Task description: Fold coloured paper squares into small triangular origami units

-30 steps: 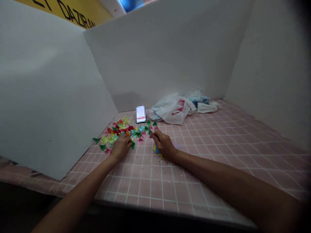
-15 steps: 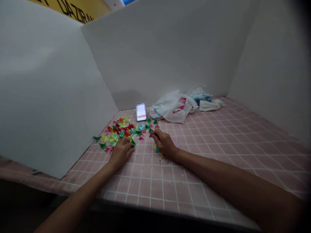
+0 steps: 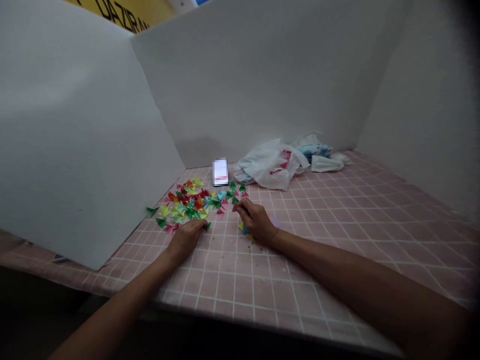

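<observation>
My left hand (image 3: 188, 236) is closed in a pinch at the near edge of the spread of small origami paper cranes (image 3: 198, 204). A green paper crane (image 3: 207, 226) pokes out from its fingertips. To the right, my right hand (image 3: 257, 220) has thumb and forefinger pinched on a pink paper crane (image 3: 235, 206). Blue and yellow paper pieces (image 3: 243, 230) lie partly hidden under that hand, with a pale lilac sheet (image 3: 275, 220) just beyond its wrist. The cranes are red, green, yellow, pink, orange and light blue.
A phone with a lit screen (image 3: 220, 172) stands upright behind the cranes. White plastic bags (image 3: 272, 162) lie at the back, beside a bluish bundle (image 3: 315, 151). White panels (image 3: 262, 75) enclose the pink checked tablecloth (image 3: 300, 295). Tiny bits (image 3: 250, 246) dot the cloth.
My left fingers have closed more tightly around the green paper crane, which now shows less. My right hand stays at the pink crane. The whole view has shifted slightly.
</observation>
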`<action>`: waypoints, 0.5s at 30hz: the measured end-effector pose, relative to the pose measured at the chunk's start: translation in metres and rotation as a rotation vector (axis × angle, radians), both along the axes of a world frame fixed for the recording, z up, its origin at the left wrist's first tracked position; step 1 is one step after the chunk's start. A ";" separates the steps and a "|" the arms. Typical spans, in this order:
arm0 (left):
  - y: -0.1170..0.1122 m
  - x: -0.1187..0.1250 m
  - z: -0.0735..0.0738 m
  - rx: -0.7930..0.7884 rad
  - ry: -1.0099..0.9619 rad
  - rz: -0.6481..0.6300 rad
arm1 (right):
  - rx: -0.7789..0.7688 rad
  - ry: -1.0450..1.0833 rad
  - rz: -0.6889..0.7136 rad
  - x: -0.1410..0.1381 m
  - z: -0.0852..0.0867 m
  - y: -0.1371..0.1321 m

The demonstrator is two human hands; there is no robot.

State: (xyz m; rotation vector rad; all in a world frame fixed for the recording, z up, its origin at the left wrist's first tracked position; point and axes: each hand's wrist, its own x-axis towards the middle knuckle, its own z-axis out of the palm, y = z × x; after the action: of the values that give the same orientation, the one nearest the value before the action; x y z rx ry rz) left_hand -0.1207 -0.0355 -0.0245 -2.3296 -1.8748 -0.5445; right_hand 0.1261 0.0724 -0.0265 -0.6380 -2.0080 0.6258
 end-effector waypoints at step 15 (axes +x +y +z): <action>-0.033 0.016 0.008 -0.217 0.115 -0.005 | 0.001 0.008 0.007 0.000 -0.001 0.000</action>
State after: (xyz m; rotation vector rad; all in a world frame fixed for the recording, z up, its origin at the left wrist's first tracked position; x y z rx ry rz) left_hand -0.1045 -0.0681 -0.0167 -2.4368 -1.9631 -0.2099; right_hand 0.1264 0.0724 -0.0274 -0.6276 -2.0033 0.6304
